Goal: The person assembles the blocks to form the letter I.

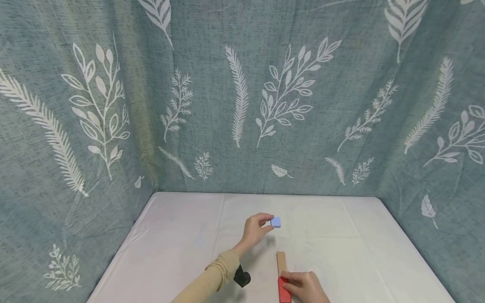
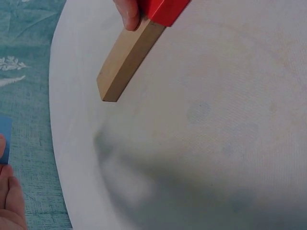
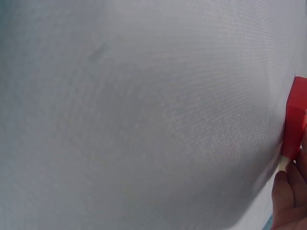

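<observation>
Between the thumb and fingers of my left hand (image 1: 254, 231) is a small light-blue block (image 1: 275, 222), held above the table's far middle. The left wrist view catches only an edge of this blue block (image 2: 5, 139) and some fingers. Nearer me, my right hand (image 1: 306, 286) pinches a red block (image 1: 284, 291) from its right side. A plain wooden bar (image 1: 281, 261) lies end to end with the red block, pointing away from me. The right fingers touch close to where red and wood meet. The red block (image 3: 295, 120) shows at the right wrist view's edge.
A white cloth covers the table (image 1: 170, 235). Blue-green curtains (image 1: 212, 126) with white leaf patterns hang behind it and along both sides. A black device (image 1: 242, 277) sits beneath the left wrist, by the beige sleeve (image 1: 212, 277).
</observation>
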Tool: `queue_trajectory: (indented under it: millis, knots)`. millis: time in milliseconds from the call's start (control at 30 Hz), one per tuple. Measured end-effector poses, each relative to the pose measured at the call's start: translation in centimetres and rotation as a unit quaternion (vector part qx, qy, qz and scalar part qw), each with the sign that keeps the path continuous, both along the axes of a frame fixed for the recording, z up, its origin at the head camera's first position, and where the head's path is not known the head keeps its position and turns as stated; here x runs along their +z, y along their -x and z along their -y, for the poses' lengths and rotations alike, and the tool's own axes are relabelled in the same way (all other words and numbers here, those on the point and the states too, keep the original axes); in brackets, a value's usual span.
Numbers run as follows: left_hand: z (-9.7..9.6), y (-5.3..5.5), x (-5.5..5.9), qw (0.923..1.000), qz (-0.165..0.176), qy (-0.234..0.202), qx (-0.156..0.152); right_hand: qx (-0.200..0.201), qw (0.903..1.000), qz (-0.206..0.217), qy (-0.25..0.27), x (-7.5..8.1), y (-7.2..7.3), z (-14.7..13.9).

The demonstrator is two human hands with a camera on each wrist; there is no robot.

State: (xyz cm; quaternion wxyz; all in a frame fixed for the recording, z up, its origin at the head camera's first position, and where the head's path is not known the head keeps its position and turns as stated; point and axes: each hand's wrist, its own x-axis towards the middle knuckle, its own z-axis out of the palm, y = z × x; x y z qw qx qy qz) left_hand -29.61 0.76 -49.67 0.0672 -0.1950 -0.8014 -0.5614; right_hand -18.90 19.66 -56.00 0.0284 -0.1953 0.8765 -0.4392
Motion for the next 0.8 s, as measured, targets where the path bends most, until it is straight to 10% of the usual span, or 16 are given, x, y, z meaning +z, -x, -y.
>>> queue_trajectory:
  millis: [800]
  knots:
    - [-0.9,-0.5,-2.7,0.9994,0.003,0.029,0.018,0.004,0.9997,-0.023,-0.006,0.0,0.0,0.0]
